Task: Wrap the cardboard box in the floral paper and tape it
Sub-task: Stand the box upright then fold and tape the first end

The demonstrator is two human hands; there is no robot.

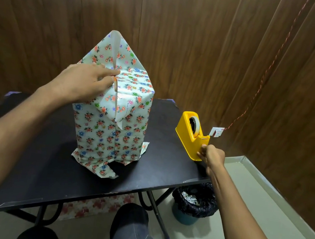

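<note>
Left hand [85, 83] lies flat on the box [111, 120] top, fingers nearly straight, pressing the folded paper [137, 87] down where the flap edge runs over the near face. That's the anchor, and my read is it should keep its weight right on the fold so nothing springs open before tape arrives.

Centre of the black table [45, 167], the box stands on end, long axis vertical, and already sheathed in floral print. One triangular flap points straight up at the far side; loose paper splays out at the foot, toward the near edge.

Over to the right, the right hand [211, 154] has its fingers curled at the near end of the yellow dispenser [193, 137], by the cutter. Whether a strip is pinched I can't tell. The smart play: draw a short length, tear cleanly against the blade, then carry it left and bridge the flap edge.
</note>
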